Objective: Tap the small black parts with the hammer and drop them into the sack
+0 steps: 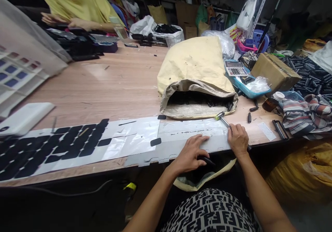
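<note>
My right hand (238, 138) is closed around the handle of a small hammer (225, 120). The hammer's metal and yellowish head is over the grey board at the table's front edge. To its left, my left hand (190, 154) has its thumb and lower fingers round a dark piece (209, 160), while the index finger points out over the board (168, 145). The piece's exact kind is hard to make out. Under that hand gapes an open pale sack (204, 184) at my lap. A large cream sack (194, 66) lies on the table, its mouth toward me, with black pieces (207, 100) inside.
Black rounded patches (88, 138) on white sheets cover the front left. To the right are a calculator (236, 68), blue tray (251, 91), cardboard box (276, 71), bottle (272, 102) and striped cloth (298, 116). A person in yellow (85, 7) works across the table.
</note>
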A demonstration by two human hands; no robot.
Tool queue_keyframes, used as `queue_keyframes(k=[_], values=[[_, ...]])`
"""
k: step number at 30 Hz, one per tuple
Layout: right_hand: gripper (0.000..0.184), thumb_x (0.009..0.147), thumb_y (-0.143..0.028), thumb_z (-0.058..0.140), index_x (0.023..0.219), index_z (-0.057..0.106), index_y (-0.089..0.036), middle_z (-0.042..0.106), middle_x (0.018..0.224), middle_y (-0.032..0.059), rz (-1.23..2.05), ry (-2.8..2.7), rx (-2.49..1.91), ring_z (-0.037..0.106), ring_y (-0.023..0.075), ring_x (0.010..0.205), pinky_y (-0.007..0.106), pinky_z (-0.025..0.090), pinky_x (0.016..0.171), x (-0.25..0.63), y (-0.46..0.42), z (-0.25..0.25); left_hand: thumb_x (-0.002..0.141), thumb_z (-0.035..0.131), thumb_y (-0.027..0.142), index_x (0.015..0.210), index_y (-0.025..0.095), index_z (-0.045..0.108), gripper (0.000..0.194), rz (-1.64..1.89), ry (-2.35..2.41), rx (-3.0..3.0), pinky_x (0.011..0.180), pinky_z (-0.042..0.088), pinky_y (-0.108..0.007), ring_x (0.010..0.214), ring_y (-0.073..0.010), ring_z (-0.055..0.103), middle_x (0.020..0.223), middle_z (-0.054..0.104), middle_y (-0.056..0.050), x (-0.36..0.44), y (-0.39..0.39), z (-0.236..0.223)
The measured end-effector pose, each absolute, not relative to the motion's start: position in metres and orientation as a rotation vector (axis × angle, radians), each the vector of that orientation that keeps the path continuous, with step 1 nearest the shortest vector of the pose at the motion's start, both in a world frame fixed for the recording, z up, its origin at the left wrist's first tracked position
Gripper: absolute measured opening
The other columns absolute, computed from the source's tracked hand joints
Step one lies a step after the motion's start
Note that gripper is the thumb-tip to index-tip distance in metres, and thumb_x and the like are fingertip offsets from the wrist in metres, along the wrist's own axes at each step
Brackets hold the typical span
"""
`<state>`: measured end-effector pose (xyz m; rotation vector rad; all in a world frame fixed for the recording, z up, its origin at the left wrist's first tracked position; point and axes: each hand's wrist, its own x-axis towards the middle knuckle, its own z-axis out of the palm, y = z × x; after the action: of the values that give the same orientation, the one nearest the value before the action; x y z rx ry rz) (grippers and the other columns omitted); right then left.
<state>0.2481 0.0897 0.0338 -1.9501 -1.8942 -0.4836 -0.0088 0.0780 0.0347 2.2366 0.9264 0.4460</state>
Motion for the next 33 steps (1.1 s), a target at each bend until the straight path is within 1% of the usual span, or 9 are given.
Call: queue_keyframes(k=[2, 5, 8, 10, 14, 17, 24, 29, 33], values=[[0.025, 0.096, -0.024, 0.050, 0.113, 0.067, -0.019, 0.060, 0.091, 0.0079, -0.466, -1.897, -1.956, 0.047, 0.0221, 0.084, 0.033, 0.034, 0.073, 0.248, 0.090, 0.034, 0.065, 0.090, 0.035, 0.093, 0.034, 0.079, 0.030, 0.429, 0.929, 2.236, 0.118, 0.024, -0.060, 0.147, -0.0402, 0.023, 0.158, 0.037, 0.000, -0.009, 0.071, 0.036], [0.025, 0.096, -0.024, 0.050, 0.113, 0.067, -0.019, 0.060, 0.091, 0.0078, -0.469, -1.897, -1.963, 0.047, 0.0220, 0.085, 0.033, 0.034, 0.073, 0.248, 0.090, 0.033, 0.074, 0.082, 0.046, 0.110, 0.032, 0.075, 0.039, 0.534, 0.929, 2.148, 0.114, 0.035, -0.056, 0.140, -0.0357, 0.037, 0.150, 0.047, -0.006, -0.011, 0.093, 0.041], [0.024, 0.095, -0.024, 0.051, 0.112, 0.067, -0.020, 0.060, 0.091, 0.0070, -0.503, -1.895, -1.969, 0.047, 0.0220, 0.085, 0.033, 0.034, 0.073, 0.247, 0.090, 0.032, 0.088, 0.066, 0.038, 0.121, 0.025, 0.067, 0.035, 0.781, 1.259, 2.004, 0.102, 0.048, -0.046, 0.118, -0.0280, 0.056, 0.130, 0.061, -0.010, -0.016, 0.148, 0.045], [0.023, 0.095, -0.024, 0.051, 0.112, 0.067, -0.020, 0.060, 0.090, 0.0068, -0.512, -1.897, -1.966, 0.047, 0.0220, 0.085, 0.033, 0.034, 0.073, 0.247, 0.089, 0.032, 0.092, 0.058, 0.030, 0.123, 0.018, 0.064, 0.034, 0.850, 1.667, 1.878, 0.095, 0.051, -0.044, 0.103, -0.0266, 0.062, 0.122, 0.062, -0.013, -0.023, 0.188, 0.046], [0.022, 0.096, -0.024, 0.050, 0.110, 0.066, -0.019, 0.059, 0.090, 0.0074, -0.486, -1.895, -1.971, 0.047, 0.0220, 0.085, 0.032, 0.034, 0.073, 0.246, 0.089, 0.033, 0.090, 0.054, 0.022, 0.123, 0.014, 0.062, 0.035, 0.697, 2.109, 1.820, 0.097, 0.047, -0.047, 0.112, -0.0342, 0.059, 0.125, 0.057, -0.019, -0.035, 0.245, 0.044], [0.022, 0.096, -0.024, 0.049, 0.109, 0.066, -0.019, 0.059, 0.091, 0.0079, -0.449, -1.891, -1.983, 0.047, 0.0219, 0.085, 0.032, 0.034, 0.073, 0.245, 0.089, 0.034, 0.089, 0.055, 0.022, 0.120, 0.015, 0.064, 0.033, 0.493, 2.201, 1.815, 0.089, 0.047, -0.047, 0.105, -0.0363, 0.062, 0.120, 0.056, -0.021, -0.038, 0.258, 0.043], [0.021, 0.095, -0.023, 0.049, 0.107, 0.066, -0.019, 0.059, 0.091, 0.0077, -0.474, -1.886, -1.967, 0.047, 0.0222, 0.085, 0.033, 0.034, 0.073, 0.246, 0.089, 0.032, 0.091, 0.057, 0.030, 0.124, 0.029, 0.065, 0.034, 0.366, 2.193, 1.932, 0.083, 0.047, -0.045, 0.102, -0.0351, 0.063, 0.118, 0.052, -0.015, -0.038, 0.261, 0.043], [0.020, 0.094, -0.023, 0.050, 0.107, 0.066, -0.019, 0.059, 0.091, 0.0076, -0.492, -1.882, -1.961, 0.047, 0.0221, 0.085, 0.032, 0.034, 0.073, 0.246, 0.089, 0.032, 0.088, 0.064, 0.035, 0.110, 0.027, 0.070, 0.025, 0.324, 2.136, 1.955, 0.085, 0.048, -0.043, 0.108, -0.0344, 0.060, 0.119, 0.052, -0.013, -0.041, 0.258, 0.050], [0.021, 0.094, -0.023, 0.050, 0.108, 0.066, -0.019, 0.059, 0.092, 0.0077, -0.468, -1.884, -1.979, 0.047, 0.0223, 0.085, 0.033, 0.034, 0.073, 0.245, 0.088, 0.032, 0.090, 0.062, 0.032, 0.107, 0.026, 0.068, 0.019, 0.561, 1.795, 2.188, 0.089, 0.046, -0.039, 0.108, -0.0292, 0.056, 0.111, 0.058, -0.009, -0.034, 0.229, 0.056]])
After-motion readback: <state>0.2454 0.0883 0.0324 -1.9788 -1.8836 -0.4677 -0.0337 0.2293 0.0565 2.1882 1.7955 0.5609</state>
